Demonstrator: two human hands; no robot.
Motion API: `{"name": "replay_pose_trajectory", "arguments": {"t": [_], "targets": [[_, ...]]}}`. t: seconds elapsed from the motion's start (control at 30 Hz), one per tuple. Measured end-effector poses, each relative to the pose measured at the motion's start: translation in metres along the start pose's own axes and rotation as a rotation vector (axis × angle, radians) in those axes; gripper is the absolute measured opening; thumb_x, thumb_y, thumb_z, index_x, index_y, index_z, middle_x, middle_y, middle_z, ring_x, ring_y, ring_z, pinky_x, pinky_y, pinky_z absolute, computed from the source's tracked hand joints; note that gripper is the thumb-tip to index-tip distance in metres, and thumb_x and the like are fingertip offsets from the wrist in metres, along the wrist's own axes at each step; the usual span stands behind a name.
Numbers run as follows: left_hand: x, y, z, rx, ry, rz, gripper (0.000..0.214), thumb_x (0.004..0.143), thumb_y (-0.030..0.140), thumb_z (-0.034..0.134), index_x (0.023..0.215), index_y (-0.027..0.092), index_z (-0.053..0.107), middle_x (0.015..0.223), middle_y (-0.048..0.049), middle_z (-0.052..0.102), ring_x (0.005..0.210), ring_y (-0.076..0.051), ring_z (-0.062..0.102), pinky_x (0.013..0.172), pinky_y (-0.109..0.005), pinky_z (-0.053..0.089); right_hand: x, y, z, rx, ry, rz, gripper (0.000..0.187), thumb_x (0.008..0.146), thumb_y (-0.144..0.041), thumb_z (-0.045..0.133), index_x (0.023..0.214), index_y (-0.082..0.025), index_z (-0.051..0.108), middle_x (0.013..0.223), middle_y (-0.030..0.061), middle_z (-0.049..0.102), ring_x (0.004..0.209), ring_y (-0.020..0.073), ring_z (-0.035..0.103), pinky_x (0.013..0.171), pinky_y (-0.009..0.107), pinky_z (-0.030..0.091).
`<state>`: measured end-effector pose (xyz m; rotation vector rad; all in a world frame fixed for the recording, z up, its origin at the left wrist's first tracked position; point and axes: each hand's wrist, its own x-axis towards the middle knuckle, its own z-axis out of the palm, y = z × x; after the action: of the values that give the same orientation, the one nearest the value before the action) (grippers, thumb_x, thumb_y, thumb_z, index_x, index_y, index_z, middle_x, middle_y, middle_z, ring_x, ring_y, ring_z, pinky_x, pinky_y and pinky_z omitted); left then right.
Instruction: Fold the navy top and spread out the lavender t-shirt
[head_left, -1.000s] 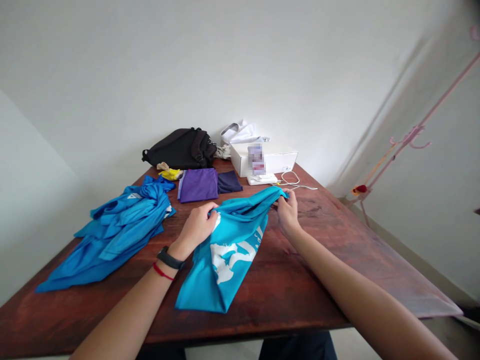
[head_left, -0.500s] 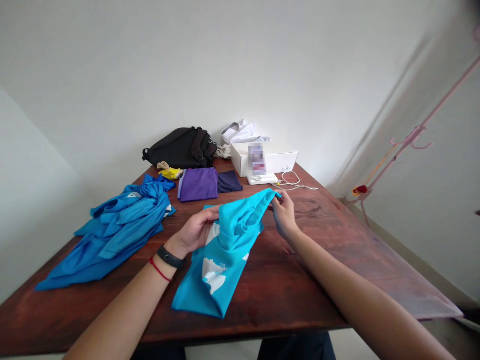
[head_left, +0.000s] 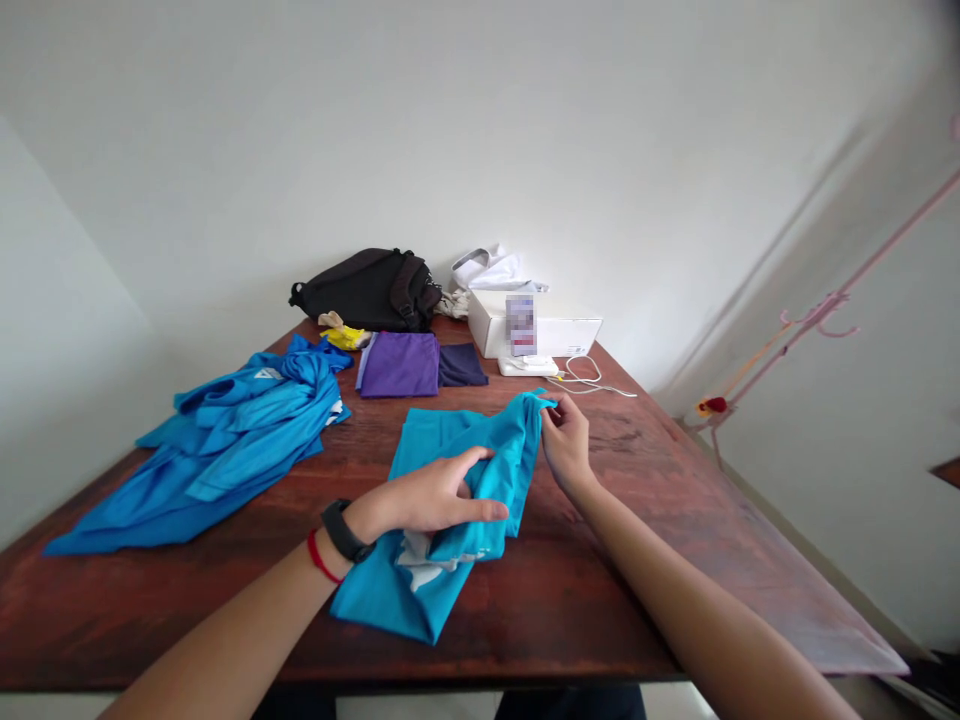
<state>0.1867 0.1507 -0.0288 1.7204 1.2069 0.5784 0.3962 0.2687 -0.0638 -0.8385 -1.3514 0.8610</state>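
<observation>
While the right hand [head_left: 566, 437] pinches 1 end of the printed turquoise garment [head_left: 435, 432] on the wooden table [head_left: 637, 590], the left hand [head_left: 420, 497] rests against it, thumb and forefinger spread; folding seems underway, next calling for laying that end flat.

No word or number can be read. White print [head_left: 424, 572] on the turquoise cloth [head_left: 493, 485] is partly hidden. From this cloth, the white box [head_left: 568, 332] at one o'clock has too small print [head_left: 577, 350]; the blue cloth [head_left: 247, 430] at ten o'clock has one unclear white mark [head_left: 266, 374].
</observation>
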Motion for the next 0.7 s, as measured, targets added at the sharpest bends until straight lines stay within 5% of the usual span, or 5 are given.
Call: {"name": "replay_pose_trajectory", "arguments": {"t": [0.07,0.23,0.37,0.53,0.7], "targets": [[0.003,-0.003,0.006,0.055,0.097,0.072,0.085,0.080,0.061,0.073,0.149,0.019,0.048,0.069,-0.0007,0.065,0.057,-0.020,0.059,0.050,-0.026,0.038,-0.006,-0.002,0.003,-0.025,-0.024,-0.009,0.012,0.081,-0.033,0.068,0.086,-0.022,0.067,0.082,0.0006,0.070,0.076,0.0189,0.064,0.069,0.030,0.050],[0.011,-0.012,0.016,0.034,0.309,0.139,0.098,0.084,0.059,0.069,0.162,0.020,0.024,0.069,0.0006,0.066,0.058,-0.022,0.059,0.054,-0.028,0.039,-0.032,-0.006,0.012,-0.116,-0.273,-0.094,0.012,0.077,-0.017,0.063,0.083,-0.024,0.072,0.080,0.0002,0.071,0.074,0.0193,0.064,0.069,0.030,0.049],[0.014,-0.014,0.018,0.069,0.390,0.185,0.062,0.086,0.053,0.069,0.139,0.022,0.058,0.080,-0.0029,0.072,0.066,-0.023,0.066,0.060,-0.029,0.043,-0.044,-0.014,0.015,-0.161,-0.425,-0.153,0.021,0.075,-0.014,0.061,0.086,-0.024,0.075,0.084,0.0016,0.073,0.078,0.0212,0.066,0.076,0.032,0.051],[0.016,-0.011,0.009,-0.002,0.452,0.172,0.037,0.098,0.054,0.051,0.093,0.022,0.068,0.056,0.0009,0.063,0.053,-0.019,0.060,0.057,-0.028,0.041,-0.032,-0.019,0.010,-0.200,-0.171,-0.153,0.013,0.084,-0.023,0.058,0.082,-0.024,0.071,0.077,0.0000,0.069,0.069,0.0182,0.061,0.066,0.029,0.048],[0.013,-0.008,-0.024,-0.090,0.895,0.322,0.037,0.102,0.049,0.045,0.080,0.021,0.055,0.072,0.0008,0.060,0.069,-0.016,0.056,0.068,-0.026,0.043,-0.007,-0.005,-0.003,-0.116,0.091,-0.067,0.024,0.089,-0.039,0.058,0.072,-0.023,0.053,0.061,-0.0064,0.049,0.054,0.0125,0.044,0.053,0.024,0.038]]}}
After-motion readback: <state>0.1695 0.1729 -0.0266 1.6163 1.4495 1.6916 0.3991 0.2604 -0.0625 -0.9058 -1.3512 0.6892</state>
